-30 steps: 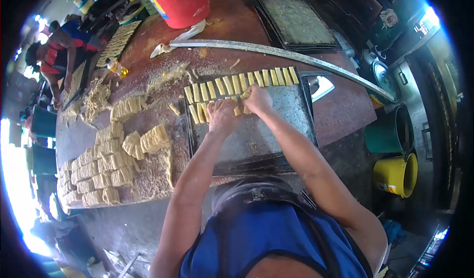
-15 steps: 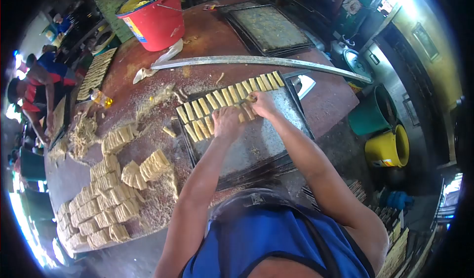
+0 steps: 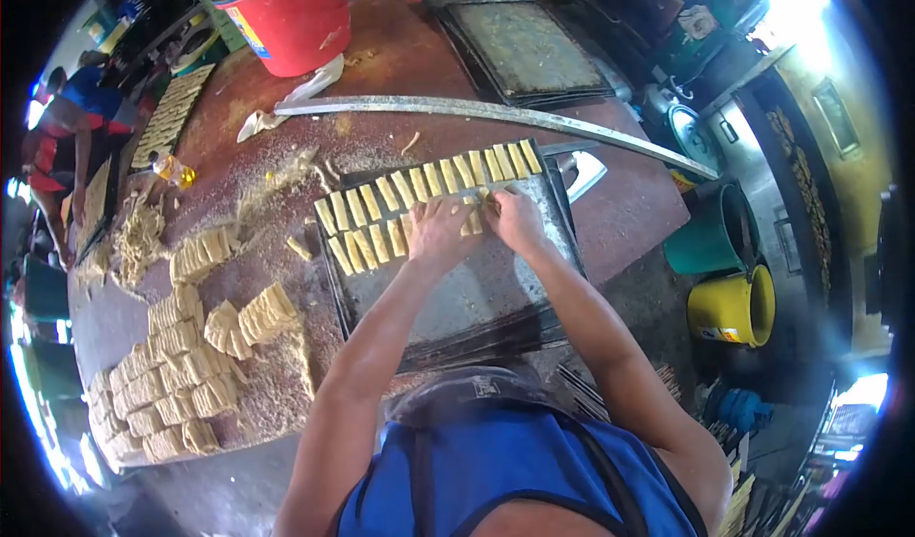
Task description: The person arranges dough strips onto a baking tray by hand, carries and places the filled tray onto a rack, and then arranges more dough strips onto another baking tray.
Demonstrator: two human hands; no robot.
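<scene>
Pale dough strips lie in two rows on a dark metal baking tray. The far row runs along the tray's far edge; the near row starts at its left end. My left hand rests over the near row, fingers apart and bent down onto the strips, partly covering them. Just right of it, my right hand has its thumb and fingers pinched at a dough strip, mostly hidden by the fingers. A couple of strips show between both hands.
Stacked dough bundles and scattered flour cover the table's left side. A long metal bar lies beyond the tray, with a red bucket and more trays behind. A scraper sits right. Another person works far left.
My right hand has come down and slightly right relative to the tray, toward the near row. My left hand stays over the strips. The whole view has shifted a little.
</scene>
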